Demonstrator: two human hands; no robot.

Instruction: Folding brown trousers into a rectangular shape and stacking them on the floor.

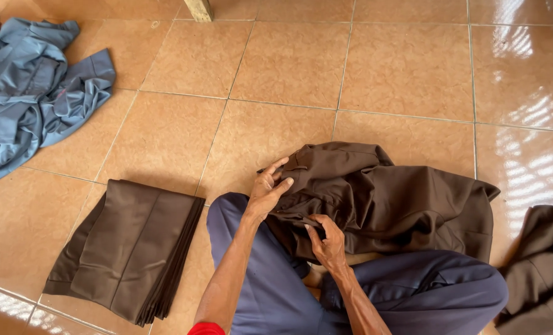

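While a rumpled blue-grey cloth heap and a folded dark brown fabric stack lay leftward, a crumpled brown garment on the lap was pinched by left hand and right hand; smoothing was judged underway, flattening needed next.

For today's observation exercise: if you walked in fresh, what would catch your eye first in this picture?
First, the crumpled brown garment at centre, lying on the tiled floor against the person's lap, with the left hand and right hand gripping its near edge. Next, the neat stack of folded brown cloth at lower left, and the heap of blue-grey clothes at upper left.
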